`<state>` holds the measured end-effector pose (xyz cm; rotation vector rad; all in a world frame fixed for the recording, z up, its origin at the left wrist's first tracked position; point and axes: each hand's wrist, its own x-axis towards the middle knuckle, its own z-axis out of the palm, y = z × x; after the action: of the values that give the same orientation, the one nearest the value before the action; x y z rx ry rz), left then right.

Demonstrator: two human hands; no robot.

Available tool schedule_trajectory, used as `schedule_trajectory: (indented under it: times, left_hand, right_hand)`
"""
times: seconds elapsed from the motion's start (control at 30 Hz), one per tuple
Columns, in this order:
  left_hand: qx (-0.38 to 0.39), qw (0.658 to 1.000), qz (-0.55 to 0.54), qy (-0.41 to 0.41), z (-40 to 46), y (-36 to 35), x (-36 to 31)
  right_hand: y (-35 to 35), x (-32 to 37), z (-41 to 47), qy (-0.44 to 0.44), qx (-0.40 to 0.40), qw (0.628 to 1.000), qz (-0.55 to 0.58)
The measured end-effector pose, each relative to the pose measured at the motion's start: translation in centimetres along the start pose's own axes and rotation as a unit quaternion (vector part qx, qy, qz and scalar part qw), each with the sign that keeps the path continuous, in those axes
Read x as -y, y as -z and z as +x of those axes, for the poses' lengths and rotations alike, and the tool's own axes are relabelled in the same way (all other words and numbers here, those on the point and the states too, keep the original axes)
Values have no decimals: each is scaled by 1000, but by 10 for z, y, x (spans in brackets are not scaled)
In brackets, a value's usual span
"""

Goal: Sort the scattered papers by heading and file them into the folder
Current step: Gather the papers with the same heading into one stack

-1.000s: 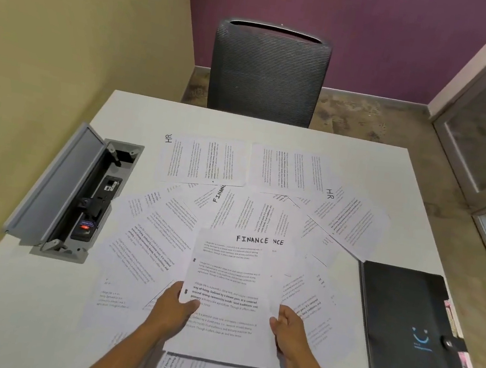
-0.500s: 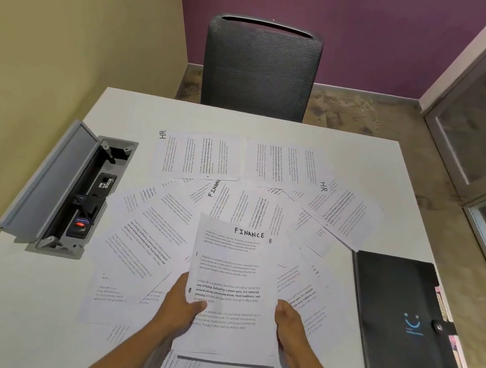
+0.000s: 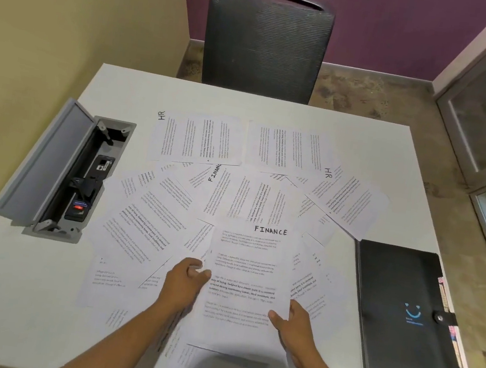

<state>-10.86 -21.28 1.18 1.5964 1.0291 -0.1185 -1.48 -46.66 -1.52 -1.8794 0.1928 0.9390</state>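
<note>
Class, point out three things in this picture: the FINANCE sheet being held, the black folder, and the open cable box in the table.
FINANCE sheet [image 3: 249, 277]: head view, middle of the page.
Black folder [image 3: 400, 297]: head view, bare front cover.
Cable box [image 3: 44, 157]: head view, raised grey lid.

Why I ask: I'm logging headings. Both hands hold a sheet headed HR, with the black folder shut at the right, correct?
Not quite. The head view shows the held sheet is headed FINANCE, not HR. Both the left hand and right hand hold it, and the black folder lies shut at the right.
</note>
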Motion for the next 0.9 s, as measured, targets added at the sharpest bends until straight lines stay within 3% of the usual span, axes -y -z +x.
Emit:
schedule_trajectory:
  times: [0.3, 0.6, 0.9]
  left_hand:
    - [-125, 978, 158, -57, 85, 6, -45]
    - [-181, 950, 242, 74, 133, -15, -86]
    - [-158, 971, 135, 116, 148, -9, -93]
  right_hand:
    - [31, -9, 4, -5, -54, 996, -70]
    - [42, -32, 4, -37, -122, 989, -74]
    - [42, -31, 8, -22, -99, 991, -85]
